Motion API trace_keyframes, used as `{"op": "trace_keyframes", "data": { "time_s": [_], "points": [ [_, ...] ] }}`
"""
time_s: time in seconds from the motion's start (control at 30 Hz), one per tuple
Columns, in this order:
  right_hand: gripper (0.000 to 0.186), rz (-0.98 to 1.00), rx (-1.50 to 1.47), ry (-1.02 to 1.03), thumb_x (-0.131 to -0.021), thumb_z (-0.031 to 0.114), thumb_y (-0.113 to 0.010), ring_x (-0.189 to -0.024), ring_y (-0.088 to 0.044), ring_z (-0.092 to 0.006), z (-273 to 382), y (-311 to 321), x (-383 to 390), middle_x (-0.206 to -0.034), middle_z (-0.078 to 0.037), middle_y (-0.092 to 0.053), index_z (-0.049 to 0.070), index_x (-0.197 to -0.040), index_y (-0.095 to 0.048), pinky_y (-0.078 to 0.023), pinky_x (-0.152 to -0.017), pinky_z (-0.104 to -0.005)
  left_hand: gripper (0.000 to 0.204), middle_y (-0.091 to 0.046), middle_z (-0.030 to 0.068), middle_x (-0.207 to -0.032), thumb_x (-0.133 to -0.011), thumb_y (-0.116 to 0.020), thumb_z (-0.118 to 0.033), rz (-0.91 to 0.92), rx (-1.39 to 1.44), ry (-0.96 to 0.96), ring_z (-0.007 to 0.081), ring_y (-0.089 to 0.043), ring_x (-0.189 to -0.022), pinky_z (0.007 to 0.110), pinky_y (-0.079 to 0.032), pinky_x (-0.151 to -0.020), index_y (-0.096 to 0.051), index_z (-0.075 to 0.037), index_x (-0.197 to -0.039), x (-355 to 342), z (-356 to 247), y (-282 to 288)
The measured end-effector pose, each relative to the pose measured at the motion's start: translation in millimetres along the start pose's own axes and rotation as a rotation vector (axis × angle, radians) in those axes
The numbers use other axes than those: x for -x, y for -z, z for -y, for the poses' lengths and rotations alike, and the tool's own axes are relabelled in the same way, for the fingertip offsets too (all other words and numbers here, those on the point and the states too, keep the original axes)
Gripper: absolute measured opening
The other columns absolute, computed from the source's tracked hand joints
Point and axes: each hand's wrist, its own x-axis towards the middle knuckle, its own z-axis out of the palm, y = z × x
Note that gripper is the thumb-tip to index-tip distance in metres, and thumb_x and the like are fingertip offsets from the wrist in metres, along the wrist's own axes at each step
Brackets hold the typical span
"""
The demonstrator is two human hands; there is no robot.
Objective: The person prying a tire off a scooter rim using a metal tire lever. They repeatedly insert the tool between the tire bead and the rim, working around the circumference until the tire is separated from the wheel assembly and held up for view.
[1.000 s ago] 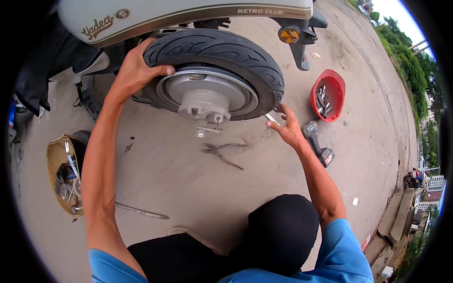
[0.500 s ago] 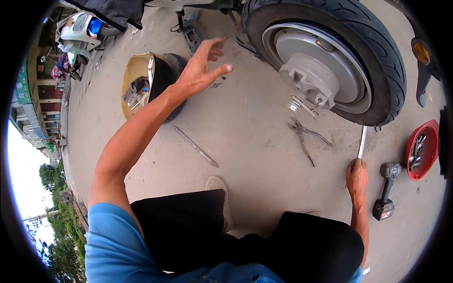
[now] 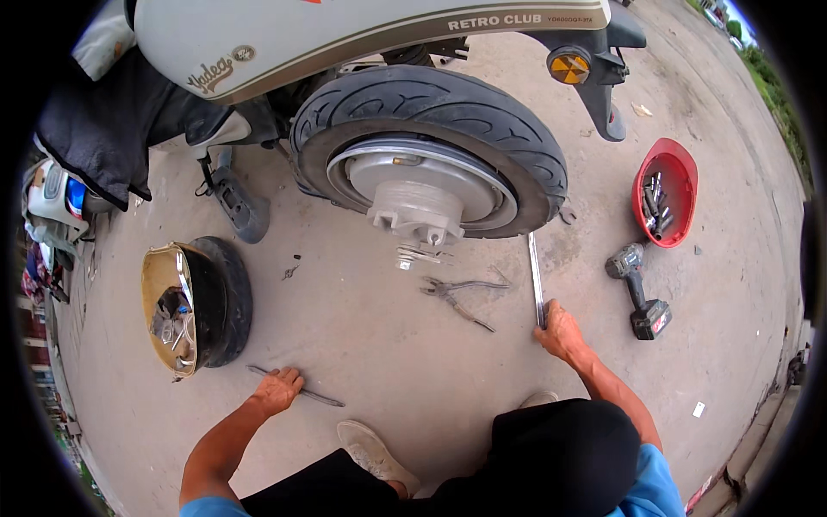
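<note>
On the ground at the lower left, my left hand (image 3: 278, 389) is closed over the middle of a thin, dark tyre lever (image 3: 324, 399). My right hand (image 3: 564, 332) grips the lower end of a long silver tyre lever (image 3: 536, 271). That lever's far end meets the lower edge of the tyre (image 3: 431, 99), where its tip is hidden. The tyre sits round a silver hub wheel (image 3: 413, 194) on a raised scooter. Between my hands and the wheel lie pliers (image 3: 457, 297) with open jaws, close to a bolt and washers (image 3: 409, 256).
Left of me, a tan-lined helmet (image 3: 159, 258) holding small parts leans on a black tyre-like ring (image 3: 228, 297). A red helmet (image 3: 685, 177) with sockets and a cordless impact wrench (image 3: 636, 289) lie at right. The scooter's white body (image 3: 362, 39) overhangs the wheel.
My left hand has come down from near the wheel and closed on the dark lever on the ground. My right hand stays on the silver lever. The view has shifted to the right.
</note>
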Motion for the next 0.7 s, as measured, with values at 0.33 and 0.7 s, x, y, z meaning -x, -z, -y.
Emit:
{"op": "trace_keyframes", "data": {
  "time_s": [0.33, 0.7],
  "points": [
    [0.048, 0.07, -0.156, 0.827, -0.1, 0.04, -0.068, -0.099, -0.071, -0.0401, 191, 128, 65, -0.117, -0.015, -0.071, 0.002, -0.129, -0.063, -0.056, -0.09, -0.0481, 0.019, -0.067, 0.0198, -0.082, -0.103, -0.061, -0.019, -0.246, 0.495, -0.193, 0.044, -0.067, -0.074, 0.054, -0.053, -0.065, -0.052, -0.003, -0.109, -68, -97, 221],
    [0.029, 0.074, 0.199, 0.388, -0.105, 0.026, -0.059, -0.073, -0.066, -0.0349, 253, 250, 137, -0.075, -0.018, -0.063, -0.004, -0.109, -0.06, -0.048, -0.067, -0.0474, 0.041, -0.067, 0.0129, -0.118, -0.093, -0.077, -0.031, -1.171, 0.376, -0.447, 0.0351, -0.065, -0.108, 0.043, -0.055, -0.088, -0.059, -0.004, -0.119, -99, -68, 412]
  ]
}}
